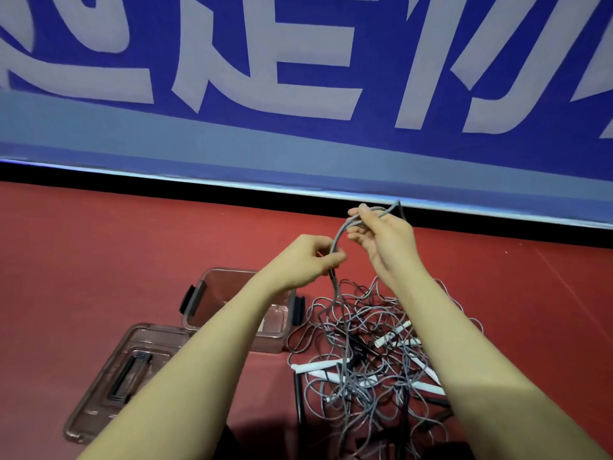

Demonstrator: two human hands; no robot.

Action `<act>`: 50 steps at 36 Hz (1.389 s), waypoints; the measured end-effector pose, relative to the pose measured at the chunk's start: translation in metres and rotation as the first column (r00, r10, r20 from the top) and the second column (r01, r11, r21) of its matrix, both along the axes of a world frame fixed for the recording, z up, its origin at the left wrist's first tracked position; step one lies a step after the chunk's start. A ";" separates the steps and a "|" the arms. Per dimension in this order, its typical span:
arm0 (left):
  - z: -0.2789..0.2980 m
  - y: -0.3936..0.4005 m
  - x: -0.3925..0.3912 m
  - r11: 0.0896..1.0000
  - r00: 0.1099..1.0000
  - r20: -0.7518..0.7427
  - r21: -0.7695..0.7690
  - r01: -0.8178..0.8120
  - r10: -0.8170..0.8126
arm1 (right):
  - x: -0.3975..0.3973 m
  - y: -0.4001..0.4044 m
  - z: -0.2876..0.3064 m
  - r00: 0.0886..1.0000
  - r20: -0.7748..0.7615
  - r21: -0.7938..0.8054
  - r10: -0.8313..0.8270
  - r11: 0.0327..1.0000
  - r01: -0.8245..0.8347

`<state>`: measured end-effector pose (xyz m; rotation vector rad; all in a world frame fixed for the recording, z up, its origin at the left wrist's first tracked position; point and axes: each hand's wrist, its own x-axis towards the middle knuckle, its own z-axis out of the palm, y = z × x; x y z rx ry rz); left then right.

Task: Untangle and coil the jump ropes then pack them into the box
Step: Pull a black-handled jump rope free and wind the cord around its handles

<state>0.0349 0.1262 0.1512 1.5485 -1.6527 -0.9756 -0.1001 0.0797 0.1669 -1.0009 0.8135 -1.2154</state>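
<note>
A tangled heap of grey and black jump ropes (pixel 361 353) with white and black handles lies on the red floor at centre right. One grey rope strand (pixel 338 237) rises out of the heap. My left hand (pixel 308 260) pinches this strand low down, and my right hand (pixel 381 234) grips it higher up, where it bends into a loop above my fingers. A clear plastic box (pixel 280 330) with black latches stands open to the left of the heap, partly hidden by my left forearm.
The box's clear lid (pixel 99 400) lies flat on the floor at the lower left. A blue banner with large pale characters (pixel 298 78) stands along the far edge of the red floor (pixel 99 244).
</note>
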 end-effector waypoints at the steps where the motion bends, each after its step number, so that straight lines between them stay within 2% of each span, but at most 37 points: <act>1: 0.000 0.000 -0.001 1.000 0.999 -0.045 -0.024 -0.020 0.019 | -0.001 0.000 0.002 0.998 0.070 0.022 0.002 1.000 -0.004; 3: 0.001 -0.001 -0.002 0.995 0.993 -0.098 -0.075 -0.070 0.062 | -0.003 0.000 0.005 0.987 0.159 0.048 0.018 0.999 -0.025; 4: 0.002 -0.003 -0.003 0.989 0.990 -0.111 -0.103 -0.103 0.092 | -0.004 0.000 0.005 0.987 0.154 0.056 0.040 0.997 -0.049; 6: 0.003 -0.005 -0.002 0.974 0.981 -0.118 -0.148 -0.171 0.154 | -0.007 0.001 0.000 0.995 -0.014 0.071 0.099 0.993 -0.097; 7: 0.004 -0.007 -0.001 0.965 0.976 -0.117 -0.166 -0.201 0.183 | -0.008 0.002 -0.003 0.972 -0.198 0.061 0.127 0.991 -0.117; 8: 0.005 -0.008 0.001 0.956 0.971 -0.117 -0.186 -0.227 0.208 | -0.010 0.003 -0.006 0.890 -0.433 0.023 0.141 0.989 -0.145; 9: 0.006 -0.009 0.002 0.946 0.966 -0.119 -0.209 -0.249 0.228 | -0.012 0.005 -0.008 0.751 -0.645 -0.019 0.143 0.979 -0.204; 10: 0.008 -0.011 0.004 0.936 0.963 -0.122 -0.231 -0.264 0.242 | -0.013 0.007 -0.010 0.593 -0.793 -0.039 0.143 0.958 -0.283; 11: 0.010 -0.012 0.005 0.928 0.959 -0.130 -0.250 -0.277 0.251 | -0.014 0.010 -0.011 0.472 -0.869 -0.038 0.145 0.933 -0.357; 12: 0.013 -0.012 0.006 0.920 0.955 -0.145 -0.265 -0.290 0.259 | -0.014 0.014 -0.012 0.410 -0.898 -0.025 0.160 0.911 -0.412; 13: 0.016 -0.013 0.006 0.912 0.950 -0.165 -0.277 -0.304 0.266 | -0.013 0.016 -0.012 0.395 -0.900 -0.012 0.186 0.894 -0.448; 18: 0.022 -0.010 0.010 0.887 0.921 -0.268 -0.294 -0.357 0.282 | -0.005 0.023 -0.014 0.519 -0.825 -0.047 0.223 0.889 -0.456; 20: 0.024 -0.007 0.008 0.907 0.902 -0.356 -0.243 -0.344 0.246 | -0.002 0.022 -0.014 0.541 -0.823 -0.088 0.172 0.903 -0.420; 22: 0.025 -0.006 0.007 0.928 0.888 -0.393 -0.176 -0.327 0.239 | 0.000 0.019 -0.014 0.608 -0.783 -0.127 0.132 0.923 -0.364; 23: 0.023 -0.006 0.007 0.936 0.902 -0.350 -0.150 -0.319 0.252 | 0.001 0.016 -0.014 0.662 -0.740 -0.141 0.119 0.935 -0.326; 25: 0.018 -0.006 0.011 0.960 0.962 -0.115 -0.107 -0.259 0.247 | 0.000 0.012 -0.013 0.765 -0.640 -0.172 0.079 0.955 -0.242; 27: 0.012 -0.004 0.013 0.992 0.989 0.081 -0.014 -0.126 0.127 | -0.001 0.010 -0.012 0.846 -0.530 -0.177 0.058 0.968 -0.177; 29: 0.007 0.001 0.011 0.998 0.998 0.064 0.059 -0.008 0.005 | -0.001 0.008 -0.010 0.920 -0.384 -0.133 0.077 0.982 -0.137; 31: 0.004 0.003 0.007 0.999 1.000 0.017 0.030 0.022 -0.022 | -0.001 0.007 -0.006 0.964 -0.246 -0.089 0.097 0.989 -0.122; 37: 0.002 -0.004 0.003 0.966 0.985 -0.044 -0.192 -0.174 0.169 | -0.003 0.004 0.003 0.988 0.112 0.013 0.103 0.994 -0.105; 38: 0.002 -0.006 0.004 0.952 0.978 -0.044 -0.226 -0.206 0.202 | -0.004 0.004 0.002 0.988 0.099 0.020 0.119 0.992 -0.121; 39: 0.002 -0.007 0.005 0.940 0.972 -0.049 -0.250 -0.233 0.228 | -0.004 0.004 -0.001 0.991 0.024 0.028 0.135 0.990 -0.136; 40: 0.003 -0.008 0.006 0.930 0.968 -0.055 -0.266 -0.252 0.246 | -0.005 0.004 -0.004 0.980 -0.128 0.020 0.153 0.988 -0.152; 41: 0.004 -0.008 0.006 0.923 0.964 -0.059 -0.279 -0.265 0.259 | -0.007 0.005 -0.006 0.922 -0.347 -0.007 0.170 0.983 -0.184; 43: 0.007 -0.008 0.007 0.916 0.961 -0.071 -0.293 -0.275 0.266 | -0.010 0.009 -0.010 0.639 -0.751 -0.065 0.168 0.944 -0.325; 44: 0.008 -0.008 0.007 0.914 0.960 -0.081 -0.293 -0.279 0.267 | -0.011 0.011 -0.013 0.498 -0.853 -0.072 0.159 0.908 -0.413; 45: 0.010 -0.008 0.007 0.914 0.959 -0.092 -0.291 -0.282 0.267 | -0.010 0.013 -0.016 0.410 -0.898 -0.066 0.160 0.872 -0.485; 46: 0.012 -0.008 0.008 0.914 0.959 -0.106 -0.289 -0.283 0.263 | -0.008 0.015 -0.019 0.372 -0.912 -0.057 0.171 0.846 -0.530; 48: 0.016 -0.007 0.007 0.913 0.955 -0.147 -0.288 -0.290 0.257 | -0.006 0.017 -0.024 0.375 -0.910 -0.063 0.175 0.837 -0.543; 50: 0.022 -0.006 0.006 0.907 0.944 -0.210 -0.285 -0.309 0.256 | -0.004 0.016 -0.025 0.428 -0.892 -0.105 0.147 0.852 -0.513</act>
